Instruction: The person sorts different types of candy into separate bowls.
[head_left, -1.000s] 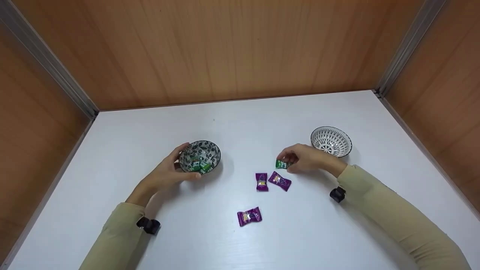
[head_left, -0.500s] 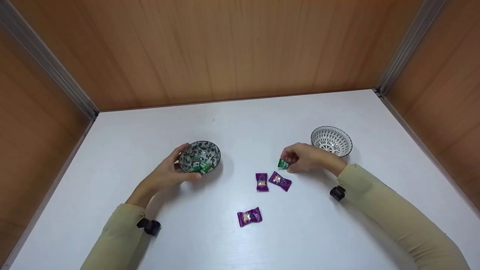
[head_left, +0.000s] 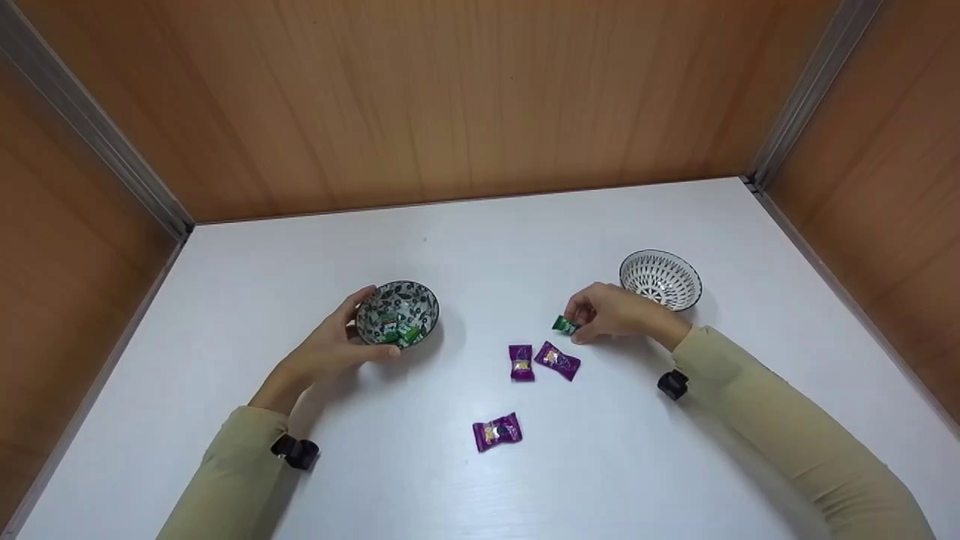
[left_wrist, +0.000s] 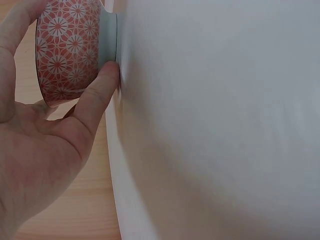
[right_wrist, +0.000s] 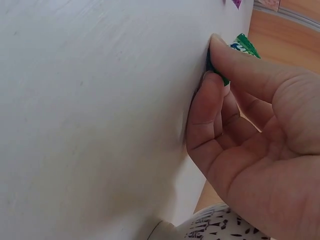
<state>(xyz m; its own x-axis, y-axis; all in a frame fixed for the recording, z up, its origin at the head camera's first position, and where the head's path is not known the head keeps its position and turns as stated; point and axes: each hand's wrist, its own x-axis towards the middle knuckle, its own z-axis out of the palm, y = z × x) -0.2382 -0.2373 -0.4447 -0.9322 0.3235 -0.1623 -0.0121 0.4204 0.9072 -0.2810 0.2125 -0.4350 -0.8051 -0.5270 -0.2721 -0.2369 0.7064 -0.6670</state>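
My left hand (head_left: pixel 326 351) holds the floral-patterned bowl (head_left: pixel 414 298) at the left, thumb at its near side and fingers at its far side. In the left wrist view the bowl's outside (left_wrist: pixel 70 47) is red with white flowers, and its pale foot is at the table. Several green-wrapped candies (head_left: pixel 409 333) lie inside it. My right hand (head_left: pixel 611 311) pinches another green-wrapped candy (head_left: pixel 564 325) between thumb and fingers, close to the table. Part of that candy (right_wrist: pixel 243 45) sticks out past the thumb in the right wrist view.
Two purple-wrapped candies, one upright in view (head_left: pixel 521 363) and one slanted (head_left: pixel 558 361), lie just in front of the right hand. A third purple candy (head_left: pixel 497 433) is nearer. Behind the right wrist stands a white bowl with dark dashes (head_left: pixel 660 277). Wooden panels (head_left: pixel 480 97) border the white table (head_left: pixel 480 232).
The green candy in the right hand has turned between the fingers, and the hand has shifted slightly right. The left hand stays at the floral bowl.
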